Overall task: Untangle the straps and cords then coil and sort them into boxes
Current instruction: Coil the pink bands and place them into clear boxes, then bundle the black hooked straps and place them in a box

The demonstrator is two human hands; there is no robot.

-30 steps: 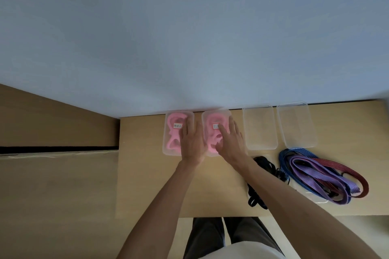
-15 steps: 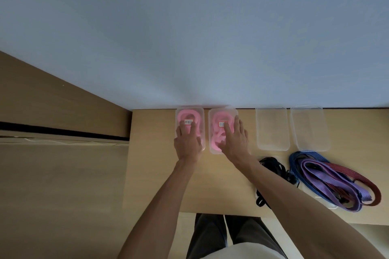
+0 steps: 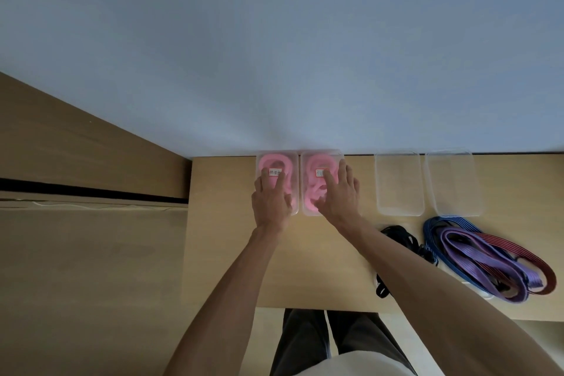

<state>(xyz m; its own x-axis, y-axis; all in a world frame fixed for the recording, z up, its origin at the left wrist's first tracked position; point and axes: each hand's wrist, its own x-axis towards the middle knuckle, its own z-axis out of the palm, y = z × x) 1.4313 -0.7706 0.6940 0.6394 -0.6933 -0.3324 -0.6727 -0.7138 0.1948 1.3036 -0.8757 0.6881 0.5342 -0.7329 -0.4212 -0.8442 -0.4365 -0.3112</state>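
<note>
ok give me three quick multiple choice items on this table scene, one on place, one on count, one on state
1. Where does the tangle of purple, blue and red straps lie?
A left table edge
B in front of the empty boxes
C inside a box

2. How many clear plastic boxes hold pink coils?
A one
B two
C four

3. The left hand is
A flat on a box lid
B gripping a strap
C off the table

Answers: B, it lies loose before the empty clear box; B, two pink-filled boxes at left; A, fingers lie straight on the lid.

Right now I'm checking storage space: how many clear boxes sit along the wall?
4, in a row at the table's far edge: the left box and second box hold pink coils under the hands; the third box and rightmost box look empty.
</note>
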